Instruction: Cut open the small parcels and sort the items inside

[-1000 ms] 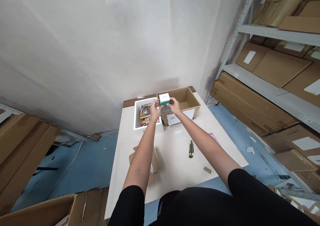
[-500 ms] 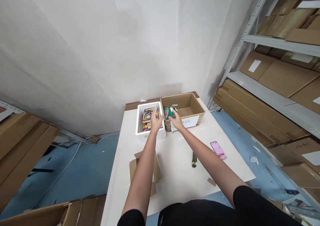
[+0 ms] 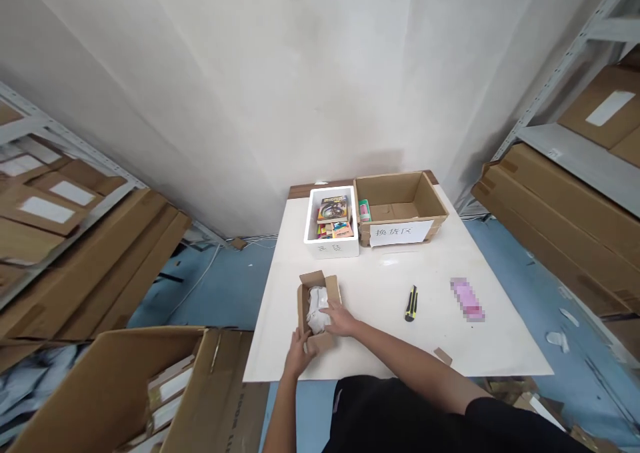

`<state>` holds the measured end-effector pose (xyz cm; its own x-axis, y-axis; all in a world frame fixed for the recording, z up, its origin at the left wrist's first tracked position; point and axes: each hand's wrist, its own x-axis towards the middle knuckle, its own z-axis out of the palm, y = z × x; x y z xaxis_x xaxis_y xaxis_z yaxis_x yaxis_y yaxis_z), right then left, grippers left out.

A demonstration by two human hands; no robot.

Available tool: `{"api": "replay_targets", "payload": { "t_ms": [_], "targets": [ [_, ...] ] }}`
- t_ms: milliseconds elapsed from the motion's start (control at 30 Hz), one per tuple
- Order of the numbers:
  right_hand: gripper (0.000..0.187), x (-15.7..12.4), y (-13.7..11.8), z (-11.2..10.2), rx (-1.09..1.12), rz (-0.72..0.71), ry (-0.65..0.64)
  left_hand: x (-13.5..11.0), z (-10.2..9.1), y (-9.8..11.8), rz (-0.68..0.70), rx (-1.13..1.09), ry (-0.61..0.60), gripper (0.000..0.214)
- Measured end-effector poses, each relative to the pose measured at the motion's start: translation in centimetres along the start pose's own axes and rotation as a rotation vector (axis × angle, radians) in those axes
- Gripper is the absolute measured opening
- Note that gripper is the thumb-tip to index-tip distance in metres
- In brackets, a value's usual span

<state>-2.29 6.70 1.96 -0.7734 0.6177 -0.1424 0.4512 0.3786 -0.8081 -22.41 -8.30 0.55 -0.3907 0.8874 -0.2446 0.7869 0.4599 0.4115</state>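
Observation:
A small open cardboard box (image 3: 306,291) with white packing paper (image 3: 317,304) inside sits near the front edge of the white table (image 3: 380,306). My left hand (image 3: 300,353) grips the box's near corner. My right hand (image 3: 339,319) rests on the white paper, its fingers curled over it. At the back, a green and white small box (image 3: 365,210) lies inside the larger brown carton (image 3: 400,206), against its left wall.
A white foam box (image 3: 332,223) of colourful items stands left of the brown carton. A yellow-black utility knife (image 3: 411,303) and a pink phone (image 3: 467,299) lie on the table's right half. A big open carton (image 3: 125,386) stands on the floor at left. Shelves of cartons (image 3: 565,173) line the right.
Both hands have drawn back from the far carton, leaving the green and white box inside it, and now rest on the small cardboard box near me. The camera has turned left and down.

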Motion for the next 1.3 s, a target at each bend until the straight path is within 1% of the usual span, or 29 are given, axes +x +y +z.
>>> {"api": "replay_targets", "payload": {
  "t_ms": [33,67,100,133,200,267,367,467,533,633,700,733,800,867,933,1033,1100,1167,1233,1267,1300],
  "targets": [
    [0.065,-0.3,-0.1,0.9,-0.068,-0.003,-0.060,-1.1,0.7,0.1,-0.010,-0.036,-0.007,0.046],
    [0.062,-0.6,-0.1,1.6,-0.133,-0.003,-0.095,-1.9,1.3,0.6,-0.027,-0.066,0.012,0.037],
    [0.057,-1.0,0.1,1.9,-0.185,0.005,-0.102,-2.4,1.7,1.4,-0.038,-0.096,0.030,0.029],
    [0.049,-1.6,0.5,2.0,-0.219,0.023,-0.083,-2.6,2.1,2.4,-0.036,-0.120,0.049,0.024],
    [0.035,-2.8,1.7,1.4,-0.240,0.088,0.016,-2.6,2.7,4.9,-0.006,-0.153,0.096,0.021],
    [0.028,-4.5,3.2,0.0,-0.238,0.166,0.140,-2.1,3.1,7.7,0.069,-0.177,0.153,0.022],
    [0.021,-8.2,5.8,-3.1,-0.276,0.204,0.347,-1.1,3.4,12.6,0.265,-0.202,0.239,0.023],
    [0.015,-13.6,7.9,-6.9,-0.353,0.169,0.640,0.2,3.4,18.6,0.570,-0.196,0.263,0.020],
    [0.010,-18.1,8.7,-9.2,-0.399,0.215,0.837,0.9,3.5,23.3,0.782,-0.178,0.226,0.020],
    [0.006,-25.3,8.6,-11.8,-0.443,0.383,1.041,1.2,4.3,31.1,1.051,-0.157,0.111,0.020],
    [0.005,-30.3,8.2,-12.9,-0.461,0.534,1.153,0.4,5.6,36.7,1.222,-0.174,0.014,0.019],
    [0.005,-32.8,8.0,-13.2,-0.467,0.618,1.205,-0.3,6.6,39.5,1.302,-0.195,-0.038,0.018],
    [0.006,-38.1,7.7,-13.6,-0.464,0.785,1.307,-2.6,9.1,45.1,1.445,-0.229,-0.166,0.017],
    [0.009,-43.6,7.5,-13.4,-0.437,0.952,1.404,-6.0,11.9,50.2,1.563,-0.249,-0.320,0.018],
    [0.012,-48.8,6.9,-12.7,-0.395,1.097,1.485,-10.2,14.5,54.5,1.653,-0.236,-0.473,0.021],
    [0.019,-56.3,5.2,-11.4,-0.351,1.271,1.573,-17.6,17.5,60.0,1.763,-0.194,-0.666,0.025],
    [0.026,-61.5,4.0,-10.4,-0.347,1.395,1.615,-22.9,19.0,63.1,1.833,-0.185,-0.770,0.032],
    [0.041,-66.7,3.0,-9.3,-0.340,1.540,1.661,-28.1,19.7,65.6,1.855,-0.190,-0.827,0.049],
    [0.064,-71.3,2.1,-7.8,-0.306,1.651,1.727,-32.2,19.7,67.0,1.847,-0.203,-0.832,0.066],
    [0.073,-73.1,1.7,-6.9,-0.287,1.681,1.762,-33.6,19.4,67.2,1.853,-0.211,-0.828,0.070],
    [0.076,-74.4,1.5,-6.0,-0.272,1.699,1.792,-34.4,19.0,67.1,1.873,-0.219,-0.823,0.072]
  ]
}}
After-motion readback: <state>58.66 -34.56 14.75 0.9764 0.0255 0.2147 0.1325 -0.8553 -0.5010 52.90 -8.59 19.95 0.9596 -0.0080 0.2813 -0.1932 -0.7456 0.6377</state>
